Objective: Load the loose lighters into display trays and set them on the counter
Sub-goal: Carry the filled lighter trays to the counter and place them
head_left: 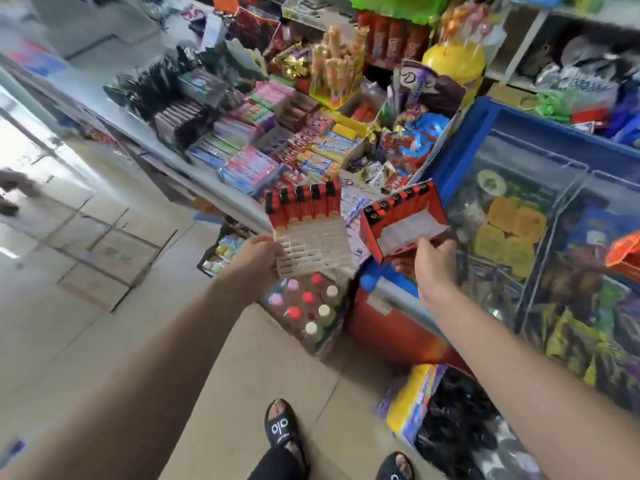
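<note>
My left hand [260, 255] grips the lower left corner of a white gridded display tray [313, 244]. A row of red lighters with black tops [302, 201] stands along the tray's far edge. My right hand [434, 263] holds a red cardboard lighter box [403, 225] from below, tilted toward me. A row of red lighters [398, 201] lines the box's far wall, and the rest of its inside shows white. Both are held in the air in front of the counter [228, 199], side by side and apart.
The counter is packed with candy and gum boxes [256, 140]. A blue chest freezer with a glass lid [540, 209] stands on the right. On the floor are cartons [114, 251], a pack of bottles [308, 303] and a box of dark items [450, 420]. My sandalled feet [284, 427] stand on tile.
</note>
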The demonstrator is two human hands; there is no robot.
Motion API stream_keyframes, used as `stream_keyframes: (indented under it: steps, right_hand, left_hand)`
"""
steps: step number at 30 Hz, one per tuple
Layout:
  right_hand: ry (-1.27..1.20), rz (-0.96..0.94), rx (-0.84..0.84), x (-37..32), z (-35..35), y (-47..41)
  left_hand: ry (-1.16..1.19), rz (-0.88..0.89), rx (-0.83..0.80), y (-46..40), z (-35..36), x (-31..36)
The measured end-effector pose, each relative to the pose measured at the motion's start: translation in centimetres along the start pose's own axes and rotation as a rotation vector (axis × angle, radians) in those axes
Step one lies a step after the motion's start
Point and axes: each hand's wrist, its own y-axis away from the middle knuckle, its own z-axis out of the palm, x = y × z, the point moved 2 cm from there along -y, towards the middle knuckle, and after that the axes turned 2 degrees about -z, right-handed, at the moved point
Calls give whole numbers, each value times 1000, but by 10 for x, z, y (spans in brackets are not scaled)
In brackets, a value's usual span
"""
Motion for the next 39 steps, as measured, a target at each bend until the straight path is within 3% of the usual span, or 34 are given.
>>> stream_keyframes:
  steps: [10,28,39]
  right_hand:
    - [-18,9,-47,-35,192,26]
    - [41,-62,-276,-116,467,-4]
    - [127,-78,-172,-149,648,-17]
  left_hand:
    - [47,-12,72,-73,-156,63]
    - [200,4,196,-210,-336,164]
    - [150,30,136,-327,-460,257]
